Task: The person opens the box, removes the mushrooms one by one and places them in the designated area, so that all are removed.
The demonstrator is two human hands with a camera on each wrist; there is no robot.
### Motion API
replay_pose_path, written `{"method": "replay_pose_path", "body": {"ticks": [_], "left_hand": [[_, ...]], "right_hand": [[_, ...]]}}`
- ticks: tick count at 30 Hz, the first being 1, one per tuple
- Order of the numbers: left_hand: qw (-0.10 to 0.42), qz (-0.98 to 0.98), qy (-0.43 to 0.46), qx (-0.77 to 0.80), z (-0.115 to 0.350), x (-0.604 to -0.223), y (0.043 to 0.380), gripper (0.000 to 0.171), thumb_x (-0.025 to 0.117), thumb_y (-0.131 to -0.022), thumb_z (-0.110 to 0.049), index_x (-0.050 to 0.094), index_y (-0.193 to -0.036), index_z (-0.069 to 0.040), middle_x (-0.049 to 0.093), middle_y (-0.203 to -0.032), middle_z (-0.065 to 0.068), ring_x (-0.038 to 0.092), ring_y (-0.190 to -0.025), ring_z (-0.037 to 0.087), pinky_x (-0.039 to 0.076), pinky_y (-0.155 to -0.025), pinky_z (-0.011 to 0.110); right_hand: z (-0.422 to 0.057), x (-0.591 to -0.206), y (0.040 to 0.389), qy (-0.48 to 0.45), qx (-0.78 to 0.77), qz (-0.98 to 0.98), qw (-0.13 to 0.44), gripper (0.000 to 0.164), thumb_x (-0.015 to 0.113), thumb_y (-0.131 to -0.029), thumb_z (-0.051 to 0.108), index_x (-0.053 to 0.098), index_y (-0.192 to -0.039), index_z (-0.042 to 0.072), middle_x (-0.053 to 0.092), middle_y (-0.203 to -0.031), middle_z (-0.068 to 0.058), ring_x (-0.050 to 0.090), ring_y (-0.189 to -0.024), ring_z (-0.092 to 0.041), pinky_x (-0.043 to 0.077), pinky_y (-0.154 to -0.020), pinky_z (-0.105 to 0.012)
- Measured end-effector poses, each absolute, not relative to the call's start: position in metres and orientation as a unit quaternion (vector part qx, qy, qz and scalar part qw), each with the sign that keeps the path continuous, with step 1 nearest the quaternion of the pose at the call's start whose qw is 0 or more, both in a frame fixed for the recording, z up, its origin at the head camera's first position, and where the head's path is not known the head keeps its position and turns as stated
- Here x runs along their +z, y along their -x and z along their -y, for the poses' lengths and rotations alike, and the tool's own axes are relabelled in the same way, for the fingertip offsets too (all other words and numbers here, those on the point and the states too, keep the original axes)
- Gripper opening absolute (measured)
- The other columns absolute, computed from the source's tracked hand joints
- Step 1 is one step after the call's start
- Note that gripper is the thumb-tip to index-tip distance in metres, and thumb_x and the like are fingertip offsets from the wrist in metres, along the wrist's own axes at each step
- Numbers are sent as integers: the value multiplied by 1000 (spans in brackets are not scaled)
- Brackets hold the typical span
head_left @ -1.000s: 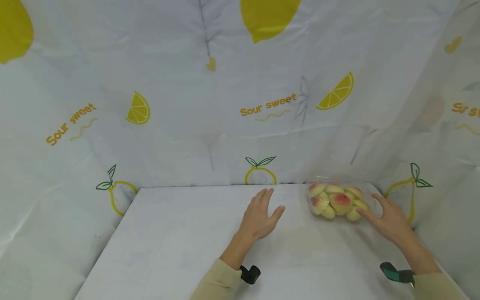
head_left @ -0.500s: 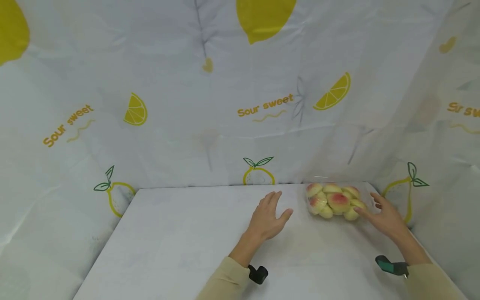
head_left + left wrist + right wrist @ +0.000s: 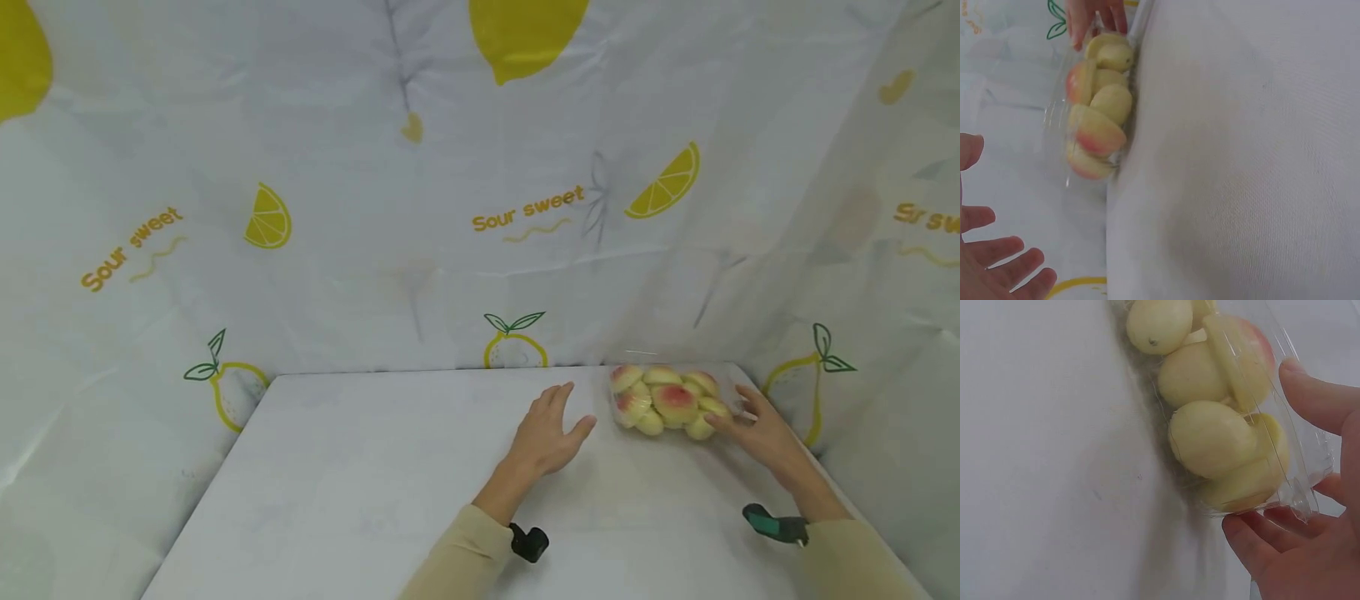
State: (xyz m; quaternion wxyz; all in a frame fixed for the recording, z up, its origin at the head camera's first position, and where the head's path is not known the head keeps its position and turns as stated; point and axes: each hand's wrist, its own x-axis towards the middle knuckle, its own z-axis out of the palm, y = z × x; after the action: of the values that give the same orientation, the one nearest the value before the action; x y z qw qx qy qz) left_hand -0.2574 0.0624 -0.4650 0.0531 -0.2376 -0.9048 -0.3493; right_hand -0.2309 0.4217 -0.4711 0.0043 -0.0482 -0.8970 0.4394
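Observation:
A clear plastic box (image 3: 643,423) of yellow peaches (image 3: 675,402) with red blush stands at the back right of the white table. My right hand (image 3: 767,433) is at its right end. In the right wrist view the right thumb (image 3: 1316,394) extends along the top edge, while the fingers (image 3: 1250,540) lie against the end wall; a firm grip is not visible. My left hand (image 3: 546,433) hovers left of the box, apart from it, its fingers spread and thumb pointing toward the box. The left wrist view shows the left fingers (image 3: 1004,262) extended, with nothing in them.
The white table (image 3: 360,467) ends at a hanging lemon-print sheet (image 3: 420,250) close behind the box. More of this sheet hangs at both sides. A black camera mount (image 3: 529,543) sits on the left wrist, a black and green one (image 3: 774,525) on the right.
My left hand has moved right toward the box. My right fingers have closed in on the box's right end. The box stays in place, while the head view shifts slightly.

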Motion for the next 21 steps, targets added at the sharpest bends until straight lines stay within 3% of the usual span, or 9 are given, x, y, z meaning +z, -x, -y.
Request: {"method": "replay_pose_path", "body": {"ticks": [8, 21], "left_hand": [[41, 911, 231, -340, -71, -470, 261, 68, 44, -103, -57, 38, -157, -16, 42, -156, 8, 44, -141, 27, 43, -113, 43], [21, 911, 227, -342, -81, -471, 269, 69, 45, -103, -57, 37, -158, -15, 41, -156, 9, 43, -141, 27, 42, -114, 43]], "right_hand": [[-427, -477, 230, 49, 452, 891, -8, 106, 64, -99, 47, -7, -159, -3, 19, -153, -45, 25, -138, -63, 33, -104, -76], [-430, -485, 226, 48, 463, 885, -4, 103, 67, -99, 43, -3, -160, -2, 23, -154, -42, 26, -139, -62, 33, -106, -73]]}}
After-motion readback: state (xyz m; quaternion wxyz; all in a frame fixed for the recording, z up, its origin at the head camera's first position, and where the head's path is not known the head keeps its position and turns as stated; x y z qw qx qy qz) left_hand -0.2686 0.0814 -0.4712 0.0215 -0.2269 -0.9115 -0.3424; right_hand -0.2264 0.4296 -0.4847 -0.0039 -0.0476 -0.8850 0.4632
